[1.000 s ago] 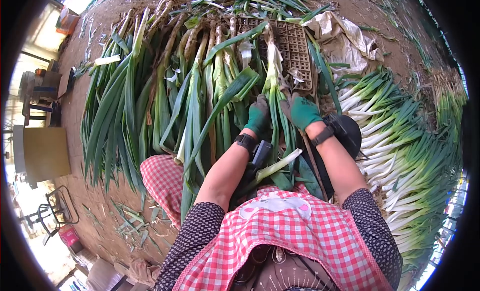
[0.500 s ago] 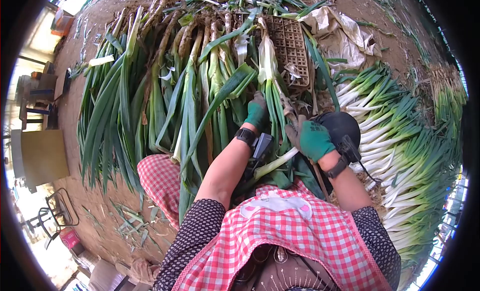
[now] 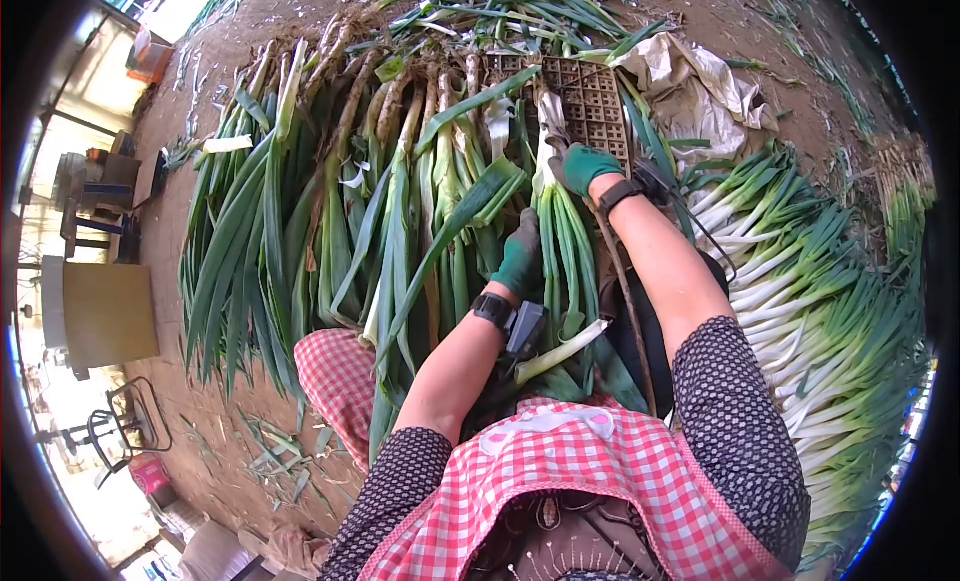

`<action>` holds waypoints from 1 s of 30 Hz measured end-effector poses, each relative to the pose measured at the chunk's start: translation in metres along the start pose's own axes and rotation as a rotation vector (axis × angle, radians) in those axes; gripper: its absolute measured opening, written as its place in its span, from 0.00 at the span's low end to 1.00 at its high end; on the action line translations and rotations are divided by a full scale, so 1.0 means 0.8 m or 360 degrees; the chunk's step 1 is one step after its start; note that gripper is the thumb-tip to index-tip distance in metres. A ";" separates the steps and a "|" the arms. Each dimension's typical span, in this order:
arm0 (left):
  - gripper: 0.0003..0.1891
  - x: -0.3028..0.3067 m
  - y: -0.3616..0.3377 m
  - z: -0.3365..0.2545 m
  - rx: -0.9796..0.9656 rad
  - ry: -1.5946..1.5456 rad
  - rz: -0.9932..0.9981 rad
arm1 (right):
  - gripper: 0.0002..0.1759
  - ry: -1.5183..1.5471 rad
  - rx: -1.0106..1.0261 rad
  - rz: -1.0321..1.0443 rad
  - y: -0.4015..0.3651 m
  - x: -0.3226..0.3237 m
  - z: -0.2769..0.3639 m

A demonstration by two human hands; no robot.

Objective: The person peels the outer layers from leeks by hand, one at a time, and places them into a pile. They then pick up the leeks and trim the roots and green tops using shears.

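My right hand (image 3: 588,169), in a green glove with dark fingers, is closed at the pale stalk of a leek (image 3: 551,121). The glove hides part of that stalk, and its fingertips are hard to make out. The leek's green leaves (image 3: 563,246) hang down toward my lap. My left hand (image 3: 520,256), gloved alike, is closed at the left side of these leaves, with its thumb pointing up and the other fingers mostly hidden. Below the hands, a cut leek piece (image 3: 565,351) with a pale end lies across leaves near the apron.
Untrimmed leeks (image 3: 330,201) with soiled roots lie in a pile at left. Trimmed white leeks (image 3: 770,291) are stacked at right. A brown plastic crate (image 3: 590,96) and a crumpled pale sack (image 3: 700,91) lie ahead. A thin brown stick (image 3: 632,316) stands near my right knee.
My right hand has moved forward and up, from beside the leaves near my lap to the leek's pale stalk. My left hand sits slightly lower in view. The camera view has shifted a little.
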State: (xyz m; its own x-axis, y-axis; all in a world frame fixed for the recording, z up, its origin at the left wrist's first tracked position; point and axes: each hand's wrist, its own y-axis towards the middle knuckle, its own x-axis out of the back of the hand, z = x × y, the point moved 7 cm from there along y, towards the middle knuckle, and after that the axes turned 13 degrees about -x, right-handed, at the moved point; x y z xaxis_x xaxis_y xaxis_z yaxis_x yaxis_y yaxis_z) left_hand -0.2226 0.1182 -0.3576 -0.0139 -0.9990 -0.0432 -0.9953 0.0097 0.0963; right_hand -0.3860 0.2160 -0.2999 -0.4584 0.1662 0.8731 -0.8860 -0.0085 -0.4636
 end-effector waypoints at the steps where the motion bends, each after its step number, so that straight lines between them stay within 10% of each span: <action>1: 0.23 0.001 0.000 -0.003 -0.0041 0.0085 0.0034 | 0.35 0.0000 -0.0008 -0.0017 0.005 0.003 0.005; 6: 0.23 0.002 0.001 -0.015 -0.0095 0.0945 0.0209 | 0.35 -0.0003 -0.0063 -0.0097 0.024 0.015 0.011; 15: 0.20 0.003 0.004 -0.084 -0.0265 0.0654 0.0212 | 0.35 -0.0165 0.0250 -0.0048 -0.026 0.002 -0.021; 18: 0.17 -0.030 0.048 -0.045 -0.0799 0.1178 0.0468 | 0.37 -0.0003 -0.0010 -0.0068 -0.024 0.013 -0.052; 21: 0.22 -0.015 0.061 -0.041 0.0529 0.1197 0.0544 | 0.39 0.0029 -0.0115 -0.0022 -0.037 0.013 -0.064; 26: 0.38 0.076 0.037 -0.099 -0.0521 0.2599 -0.0274 | 0.38 0.0125 0.0080 -0.0001 -0.126 0.000 -0.048; 30: 0.50 0.154 -0.013 -0.118 0.0256 0.2129 -0.0333 | 0.30 0.0357 0.0378 0.0103 -0.202 -0.023 -0.031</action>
State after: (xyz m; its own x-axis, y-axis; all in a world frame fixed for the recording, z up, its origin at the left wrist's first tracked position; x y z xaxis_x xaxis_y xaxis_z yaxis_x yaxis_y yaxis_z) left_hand -0.2049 -0.0088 -0.2703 0.1482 -0.2606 0.9540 -0.9687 -0.2324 0.0870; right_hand -0.2326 0.2385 -0.2450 -0.5108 0.3703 0.7758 -0.8592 -0.2514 -0.4457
